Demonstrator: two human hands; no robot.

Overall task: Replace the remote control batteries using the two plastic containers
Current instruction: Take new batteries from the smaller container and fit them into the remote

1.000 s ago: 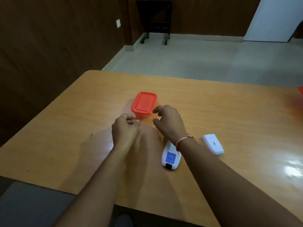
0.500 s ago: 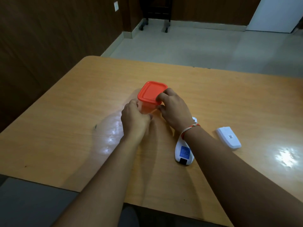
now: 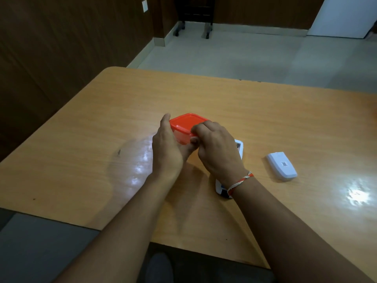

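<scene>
Head view shows the plastic container, its orange lid on, sitting on the table between both hands: the left hand cups its left wall while the right hand pinches the lid's near-right edge. The step in hand looks like opening it; next the lid corner must be peeled up while the body is steadied. Right of the container, under the right wrist, lies the remote, its battery cover farther right.
</scene>
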